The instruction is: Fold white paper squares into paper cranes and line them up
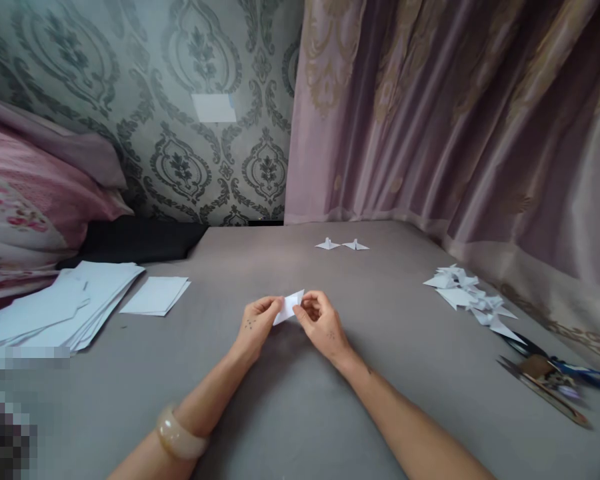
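Observation:
A small folded white paper (289,308) is held up between my two hands, above the grey surface. My left hand (258,325) pinches its left corner between thumb and fingers. On the opposite side, my right hand (324,325) grips the paper with its thumb in front and fingers curled behind. The lower fingers of both hands are partly hidden. A pale bangle (180,433) circles my left wrist.
Two folded paper cranes (327,244) sit at the back. To the right lie a heap of folded papers (467,293), scissors (587,375) and a pointed tool (545,393). At left are square sheets (155,295), a paper stack (90,293) and a black item (140,239).

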Demonstrator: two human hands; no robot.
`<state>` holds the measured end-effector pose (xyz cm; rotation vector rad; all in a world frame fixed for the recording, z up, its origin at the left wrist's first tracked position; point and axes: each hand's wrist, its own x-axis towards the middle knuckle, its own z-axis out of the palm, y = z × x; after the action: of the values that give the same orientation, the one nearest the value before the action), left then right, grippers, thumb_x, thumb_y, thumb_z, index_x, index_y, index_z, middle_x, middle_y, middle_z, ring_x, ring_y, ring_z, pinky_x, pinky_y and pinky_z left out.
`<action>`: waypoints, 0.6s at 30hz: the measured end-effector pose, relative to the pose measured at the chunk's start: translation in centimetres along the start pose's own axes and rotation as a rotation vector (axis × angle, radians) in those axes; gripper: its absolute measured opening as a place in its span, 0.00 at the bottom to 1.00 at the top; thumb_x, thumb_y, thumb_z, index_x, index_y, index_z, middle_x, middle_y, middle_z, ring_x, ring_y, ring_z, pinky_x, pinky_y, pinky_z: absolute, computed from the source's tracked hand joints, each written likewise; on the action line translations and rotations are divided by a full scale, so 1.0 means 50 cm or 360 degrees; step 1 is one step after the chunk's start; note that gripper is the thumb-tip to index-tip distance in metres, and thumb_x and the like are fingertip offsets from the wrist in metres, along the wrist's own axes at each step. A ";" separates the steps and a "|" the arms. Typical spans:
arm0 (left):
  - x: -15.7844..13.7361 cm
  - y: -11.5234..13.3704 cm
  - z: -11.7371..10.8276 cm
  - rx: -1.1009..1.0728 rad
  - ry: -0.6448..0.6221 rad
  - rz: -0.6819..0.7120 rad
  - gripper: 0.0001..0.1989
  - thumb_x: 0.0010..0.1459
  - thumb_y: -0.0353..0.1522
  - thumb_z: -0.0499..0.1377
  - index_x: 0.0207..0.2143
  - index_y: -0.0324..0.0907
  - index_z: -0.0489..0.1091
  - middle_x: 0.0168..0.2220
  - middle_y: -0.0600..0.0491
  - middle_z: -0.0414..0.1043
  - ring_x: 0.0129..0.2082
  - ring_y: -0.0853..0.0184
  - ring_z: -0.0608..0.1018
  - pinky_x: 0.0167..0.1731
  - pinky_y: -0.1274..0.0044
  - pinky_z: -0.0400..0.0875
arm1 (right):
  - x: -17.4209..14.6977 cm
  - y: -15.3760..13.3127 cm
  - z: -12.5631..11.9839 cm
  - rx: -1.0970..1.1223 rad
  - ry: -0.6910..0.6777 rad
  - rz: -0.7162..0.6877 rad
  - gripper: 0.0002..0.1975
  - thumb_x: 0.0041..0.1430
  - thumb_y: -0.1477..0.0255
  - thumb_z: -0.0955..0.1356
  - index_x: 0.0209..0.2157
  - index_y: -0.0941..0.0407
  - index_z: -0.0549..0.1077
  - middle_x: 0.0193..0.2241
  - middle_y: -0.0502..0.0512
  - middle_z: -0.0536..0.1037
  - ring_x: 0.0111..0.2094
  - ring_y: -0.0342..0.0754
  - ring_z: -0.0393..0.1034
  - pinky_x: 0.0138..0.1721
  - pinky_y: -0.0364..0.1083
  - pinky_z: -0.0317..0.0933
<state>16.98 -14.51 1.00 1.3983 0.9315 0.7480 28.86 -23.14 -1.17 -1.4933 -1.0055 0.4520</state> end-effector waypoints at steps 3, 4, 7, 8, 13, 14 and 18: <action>0.000 -0.006 0.005 -0.0007 -0.0087 -0.0050 0.16 0.48 0.42 0.59 0.28 0.36 0.74 0.21 0.56 0.69 0.22 0.72 0.68 0.24 0.82 0.59 | 0.001 0.014 0.004 0.0027 -0.0020 0.0041 0.10 0.55 0.66 0.67 0.37 0.54 0.64 0.24 0.46 0.71 0.25 0.43 0.69 0.30 0.42 0.64; 0.001 -0.009 0.005 -0.0018 -0.0117 -0.0059 0.16 0.48 0.42 0.60 0.29 0.36 0.74 0.21 0.57 0.69 0.22 0.73 0.68 0.23 0.82 0.59 | 0.002 0.017 0.002 0.0005 -0.0040 0.0052 0.09 0.56 0.66 0.66 0.37 0.54 0.64 0.23 0.46 0.71 0.24 0.43 0.69 0.30 0.42 0.64; 0.008 -0.023 0.001 -0.0061 -0.0234 0.0001 0.18 0.47 0.41 0.62 0.36 0.38 0.71 0.24 0.56 0.72 0.23 0.72 0.70 0.25 0.81 0.62 | 0.005 0.023 -0.007 -0.0102 -0.0182 0.0065 0.06 0.57 0.68 0.65 0.37 0.54 0.65 0.23 0.46 0.72 0.24 0.42 0.68 0.29 0.42 0.62; 0.011 -0.029 -0.001 -0.0028 -0.0282 0.0049 0.18 0.47 0.40 0.62 0.37 0.38 0.71 0.25 0.55 0.72 0.24 0.72 0.71 0.26 0.81 0.63 | 0.006 0.024 -0.011 -0.0152 -0.0236 0.0061 0.05 0.57 0.69 0.64 0.36 0.54 0.66 0.23 0.47 0.73 0.24 0.42 0.68 0.29 0.42 0.62; 0.019 -0.061 -0.006 0.0580 -0.0389 0.0313 0.09 0.54 0.35 0.55 0.32 0.39 0.72 0.25 0.54 0.72 0.26 0.69 0.72 0.28 0.79 0.64 | 0.009 0.027 -0.023 -0.0558 -0.0395 -0.0042 0.06 0.58 0.72 0.63 0.35 0.54 0.72 0.30 0.50 0.77 0.31 0.44 0.70 0.34 0.43 0.61; 0.019 -0.064 -0.006 0.0710 -0.0386 0.0366 0.09 0.54 0.33 0.54 0.32 0.39 0.73 0.26 0.54 0.72 0.26 0.69 0.72 0.29 0.78 0.65 | 0.010 0.028 -0.024 -0.0614 -0.0415 -0.0070 0.07 0.59 0.72 0.63 0.35 0.53 0.73 0.30 0.50 0.77 0.32 0.44 0.70 0.35 0.43 0.61; 0.017 -0.067 -0.009 0.1071 -0.0372 0.0688 0.10 0.52 0.26 0.53 0.32 0.40 0.74 0.31 0.50 0.71 0.33 0.66 0.72 0.36 0.75 0.65 | 0.012 0.026 -0.027 -0.0748 -0.0445 -0.0171 0.09 0.60 0.74 0.63 0.36 0.54 0.75 0.34 0.53 0.75 0.35 0.44 0.69 0.39 0.43 0.61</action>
<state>16.65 -13.74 -2.37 2.2768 0.7264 0.5816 30.65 -23.37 -1.98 -1.8109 -1.4805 0.3678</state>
